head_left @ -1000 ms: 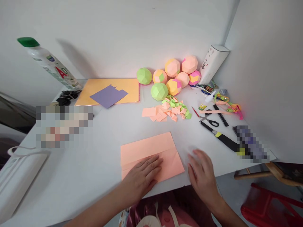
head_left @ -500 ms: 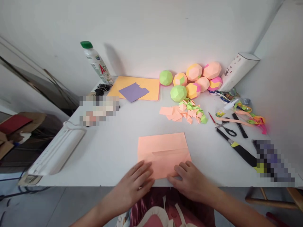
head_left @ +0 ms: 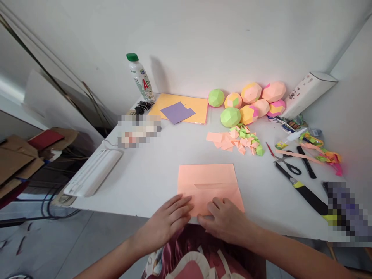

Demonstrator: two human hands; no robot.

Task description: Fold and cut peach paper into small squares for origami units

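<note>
A folded peach paper sheet [head_left: 209, 182] lies on the white table [head_left: 151, 174] close to its near edge. My left hand [head_left: 170, 221] rests flat with fingers stretched out on the sheet's near left corner. My right hand [head_left: 225, 219] presses on the sheet's near edge, fingers bent and together, its thumb toward the left hand. The two hands almost touch. The near edge of the paper is hidden under them.
Small folded peach and green paper pieces [head_left: 236, 139] lie beyond the sheet, with several paper balls [head_left: 250, 102] behind. Scissors [head_left: 286, 162], a cutter [head_left: 308, 193] and pens lie right. Orange paper with a purple sheet [head_left: 177, 111], a bottle [head_left: 140, 79] and a white device [head_left: 93, 172] sit left.
My right hand moved from beside the sheet onto its near edge. My left hand slid back to the near left corner. The view swung to the left.
</note>
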